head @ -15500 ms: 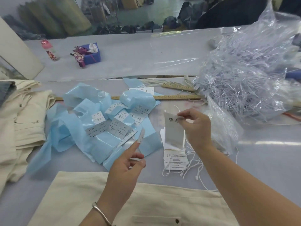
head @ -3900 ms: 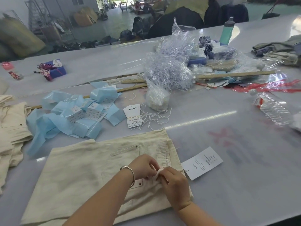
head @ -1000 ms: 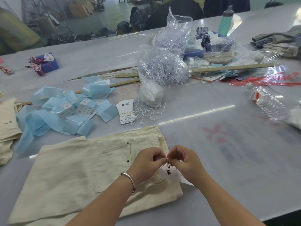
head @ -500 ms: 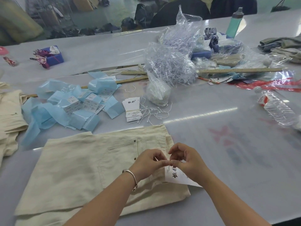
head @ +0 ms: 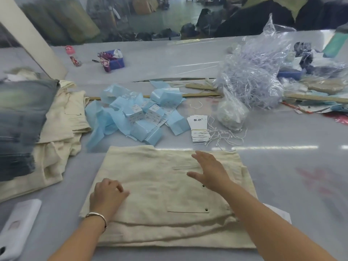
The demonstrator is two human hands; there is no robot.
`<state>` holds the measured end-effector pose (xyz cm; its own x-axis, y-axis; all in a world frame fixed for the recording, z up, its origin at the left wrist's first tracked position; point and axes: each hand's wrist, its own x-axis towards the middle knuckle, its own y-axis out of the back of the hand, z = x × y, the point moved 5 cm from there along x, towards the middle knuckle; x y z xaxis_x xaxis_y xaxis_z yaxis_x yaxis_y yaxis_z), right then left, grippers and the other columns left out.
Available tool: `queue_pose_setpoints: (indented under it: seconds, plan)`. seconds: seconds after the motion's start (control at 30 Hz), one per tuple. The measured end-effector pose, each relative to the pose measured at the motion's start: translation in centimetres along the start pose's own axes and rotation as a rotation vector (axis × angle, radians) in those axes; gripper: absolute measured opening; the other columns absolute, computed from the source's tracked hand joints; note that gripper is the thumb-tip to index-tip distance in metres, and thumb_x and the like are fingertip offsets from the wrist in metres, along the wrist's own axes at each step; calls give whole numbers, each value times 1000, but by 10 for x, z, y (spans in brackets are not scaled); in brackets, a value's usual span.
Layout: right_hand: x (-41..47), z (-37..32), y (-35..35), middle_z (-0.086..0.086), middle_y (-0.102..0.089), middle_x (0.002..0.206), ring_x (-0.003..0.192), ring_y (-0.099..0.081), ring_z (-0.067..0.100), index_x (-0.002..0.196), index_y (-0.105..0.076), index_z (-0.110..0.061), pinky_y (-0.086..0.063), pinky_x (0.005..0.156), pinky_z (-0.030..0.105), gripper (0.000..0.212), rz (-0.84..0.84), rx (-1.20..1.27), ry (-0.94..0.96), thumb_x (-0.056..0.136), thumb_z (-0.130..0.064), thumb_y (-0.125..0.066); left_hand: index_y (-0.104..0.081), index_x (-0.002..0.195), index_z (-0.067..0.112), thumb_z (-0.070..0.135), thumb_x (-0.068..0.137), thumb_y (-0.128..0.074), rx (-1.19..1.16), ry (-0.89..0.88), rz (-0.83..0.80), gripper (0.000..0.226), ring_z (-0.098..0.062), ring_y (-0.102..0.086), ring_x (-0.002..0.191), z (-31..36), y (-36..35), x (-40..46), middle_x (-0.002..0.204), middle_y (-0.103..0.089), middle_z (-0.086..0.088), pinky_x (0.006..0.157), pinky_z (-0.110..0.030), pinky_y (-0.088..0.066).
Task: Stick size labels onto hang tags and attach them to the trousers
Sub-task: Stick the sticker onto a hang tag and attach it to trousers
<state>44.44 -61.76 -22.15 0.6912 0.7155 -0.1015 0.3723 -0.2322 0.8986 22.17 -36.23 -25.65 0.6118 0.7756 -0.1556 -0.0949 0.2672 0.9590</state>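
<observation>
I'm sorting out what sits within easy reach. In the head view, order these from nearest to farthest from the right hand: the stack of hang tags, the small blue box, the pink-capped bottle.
From the right hand:
1. Stack of hang tags, just ahead, beyond the trousers.
2. Small blue box, far ahead to the left.
3. Pink-capped bottle, farther left again, near the white post.

Under both grips the folded trousers (head: pixel 154 187) are plain cream with dark studs. The surface (head: pixel 282 166) is pale grey with a faint red smudge right of the right grip (head: pixel 211 170). Beyond the grips lie light blue label strips (head: pixel 116 117) carrying white stickers, and white hang tags (head: pixel 198 127) with black print. Left of the left grip (head: pixel 107 194), faded blue-grey denim (head: pixel 20 117) tops more cream cloth. A silver bangle (head: pixel 97 216) rings the left wrist.
</observation>
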Motion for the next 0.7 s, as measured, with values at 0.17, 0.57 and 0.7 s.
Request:
queue_pose_setpoints:
  seconds: [0.17,0.57,0.7]
  plan:
    - [52,7,-23,5,-10,161,148,-11,21,154,-7,-18,-13,120,41,112,-189,-236,-108,73,-73,-61,-49,125,14,71,61,-75,-45,296,55,91,-37,-42,121,-88,-2,-3,127,-50,-16,95,-46,-41]
    - [-4,14,-14,-7,-67,108,102,-61,20,118,-52,-37,-37,72,27,48,11,-108,-101,79,-63,-61,-68,83,18,23,56,-72,-877,-40,-39,28,-17,-68,73,13,50,-21,73,-73,6,62,-31,-52]
    - [-67,46,53,-11,-68,90,93,-63,19,112,-57,-40,-37,69,29,41,254,25,-179,80,-65,-60,-73,87,23,14,78,-79,-1044,-271,-14,13,-2,-69,69,89,92,-30,81,-76,11,58,-17,-52]
